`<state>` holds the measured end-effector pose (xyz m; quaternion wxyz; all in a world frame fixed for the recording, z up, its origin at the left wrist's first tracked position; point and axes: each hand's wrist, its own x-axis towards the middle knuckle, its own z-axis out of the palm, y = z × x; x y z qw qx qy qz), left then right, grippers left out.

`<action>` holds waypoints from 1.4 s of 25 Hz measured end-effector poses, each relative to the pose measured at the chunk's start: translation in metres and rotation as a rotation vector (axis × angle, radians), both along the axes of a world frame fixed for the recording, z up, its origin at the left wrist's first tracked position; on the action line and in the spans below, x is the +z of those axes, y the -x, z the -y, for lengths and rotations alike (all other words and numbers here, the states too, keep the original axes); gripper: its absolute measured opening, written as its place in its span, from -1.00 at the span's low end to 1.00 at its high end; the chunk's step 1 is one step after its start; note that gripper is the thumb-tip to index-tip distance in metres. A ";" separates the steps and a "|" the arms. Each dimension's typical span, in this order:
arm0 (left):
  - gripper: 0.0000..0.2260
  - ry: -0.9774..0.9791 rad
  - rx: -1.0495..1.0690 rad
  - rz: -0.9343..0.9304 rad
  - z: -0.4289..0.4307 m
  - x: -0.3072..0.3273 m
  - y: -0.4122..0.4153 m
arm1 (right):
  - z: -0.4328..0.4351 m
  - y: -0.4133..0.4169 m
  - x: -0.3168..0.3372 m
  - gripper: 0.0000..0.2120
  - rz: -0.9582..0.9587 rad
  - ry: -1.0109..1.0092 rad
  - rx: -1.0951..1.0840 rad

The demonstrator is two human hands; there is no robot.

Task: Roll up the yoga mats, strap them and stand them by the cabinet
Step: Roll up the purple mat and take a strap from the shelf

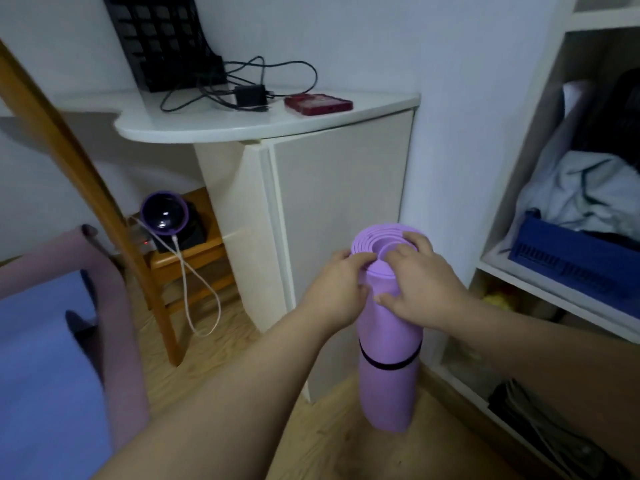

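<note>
A rolled purple yoga mat [388, 386] stands upright on the wooden floor, right against the white cabinet [339, 188]. A black strap [384, 364] circles the roll at mid-height. My left hand [337, 289] grips the top rim of the roll from the left, fingers curled over the edge. My right hand [420, 289] grips the top from the right, fingers hooked into the spiral end and thumb on the outer side. A pink mat [114, 327] lies partly rolled at the left, over a blue surface [41, 375].
A wooden chair leg [104, 209] slants across the left. A dark globe [164, 213] and a white cable [194, 299] sit under the desk. Open shelving [554, 275] with a blue basket [568, 261] and clothes stands to the right. Cables and a red case [318, 104] lie on the cabinet top.
</note>
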<state>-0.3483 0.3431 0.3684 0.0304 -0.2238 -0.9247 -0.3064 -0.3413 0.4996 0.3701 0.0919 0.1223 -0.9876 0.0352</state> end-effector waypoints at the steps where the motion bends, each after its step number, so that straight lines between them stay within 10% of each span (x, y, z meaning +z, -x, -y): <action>1: -0.51 -0.017 -0.010 0.028 -0.010 -0.004 0.016 | -0.006 0.014 -0.004 -0.43 -0.007 -0.028 -0.038; 10: -0.41 0.004 -0.089 0.083 -0.056 -0.040 0.091 | -0.038 0.098 -0.048 -0.43 -0.093 0.090 -0.328; 16: -0.33 0.011 -0.050 0.155 -0.052 -0.039 0.102 | -0.043 0.107 -0.045 -0.37 -0.142 0.229 -0.129; 35: -0.19 -0.041 -0.088 0.381 -0.068 -0.035 0.114 | -0.055 0.125 -0.029 -0.50 -0.110 -0.185 -0.148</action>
